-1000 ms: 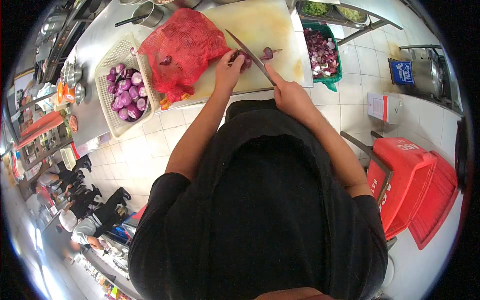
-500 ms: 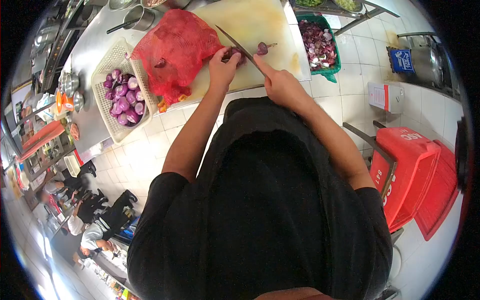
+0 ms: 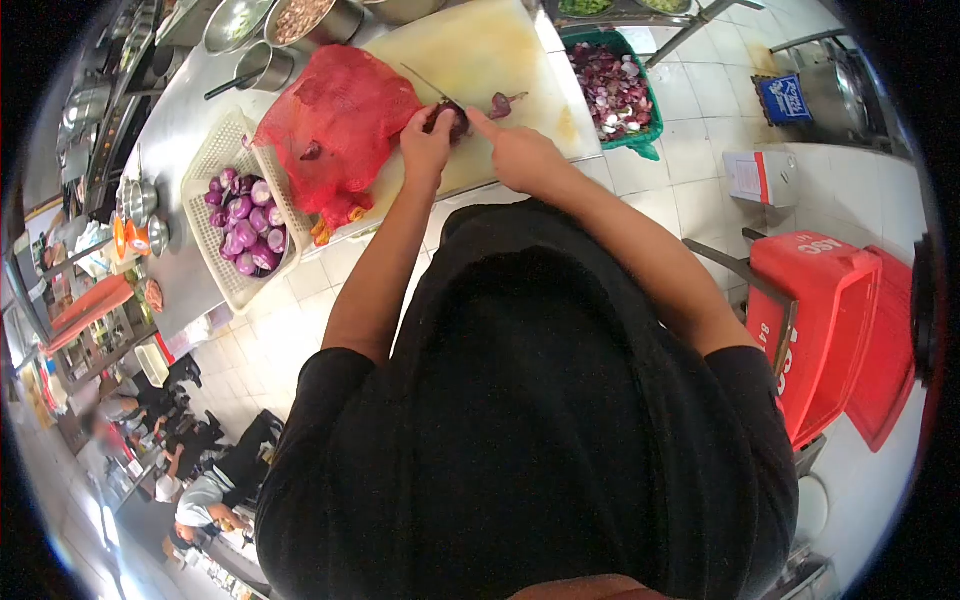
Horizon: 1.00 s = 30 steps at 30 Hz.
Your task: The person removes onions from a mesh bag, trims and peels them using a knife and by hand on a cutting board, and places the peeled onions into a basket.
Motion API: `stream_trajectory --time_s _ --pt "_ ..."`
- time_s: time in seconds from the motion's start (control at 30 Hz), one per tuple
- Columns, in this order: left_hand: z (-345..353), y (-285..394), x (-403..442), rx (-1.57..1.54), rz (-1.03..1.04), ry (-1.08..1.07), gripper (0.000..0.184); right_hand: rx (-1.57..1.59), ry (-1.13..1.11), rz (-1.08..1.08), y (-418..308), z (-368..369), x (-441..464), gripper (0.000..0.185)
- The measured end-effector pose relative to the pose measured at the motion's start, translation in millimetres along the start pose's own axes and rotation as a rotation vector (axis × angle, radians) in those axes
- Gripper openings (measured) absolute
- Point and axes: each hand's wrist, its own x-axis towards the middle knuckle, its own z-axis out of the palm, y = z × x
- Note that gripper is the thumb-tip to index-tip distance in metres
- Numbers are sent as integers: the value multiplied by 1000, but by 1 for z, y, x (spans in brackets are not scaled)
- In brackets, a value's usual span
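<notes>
Left hand [image 3: 427, 148] and knife [image 3: 433, 86] at dark onion [image 3: 457, 122]

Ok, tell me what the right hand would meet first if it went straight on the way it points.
Most likely the dark purple onion held by the left hand, just ahead of the right hand; the exact depth between them is unclear.

Floor [image 3: 690, 150]: pale square tiles, is stretching across 1 to 2 o'clock, is reappearing at 9. Wall [image 3: 885, 200]: white tile, is rising between 2 and 3. Table [image 3: 182, 285]: steel, is standing from 9 to 11. Rack [image 3: 690, 33]: metal, is standing at 1. Bin [image 3: 800, 330]: red, is standing at 3. Shelves [image 3: 110, 357]: are lining 9. Lights [image 3: 108, 525]: white strips, are glowing at 8.
</notes>
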Motion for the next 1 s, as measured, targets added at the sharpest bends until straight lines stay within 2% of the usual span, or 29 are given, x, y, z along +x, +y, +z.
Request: stream_trajectory --time_s 0.03,0.13,0.2,0.33,0.37,0.5,0.73,1.0 --pt "-1 25 -11 41 31 -19 37 24 13 -21 1 1 4 70" --pt "2 34 -17 8 14 -24 35 56 -45 29 3 -5 14 72" --pt "-1 37 -20 25 21 -61 34 126 -6 -16 13 0 22 66" --pt "1 -9 3 55 166 -75 34 256 71 -59 22 11 21 63" --pt "2 5 -6 -75 86 -100 37 262 120 -101 41 31 29 64" --pt "-3 17 -23 -158 -12 -88 42 314 202 16 22 1 -8 63" --pt "-2 39 -41 -66 -49 -50 39 124 66 -49 2 -22 -36 65" --pt "-2 19 -32 -113 35 -43 37 102 11 -31 4 -22 -40 66"
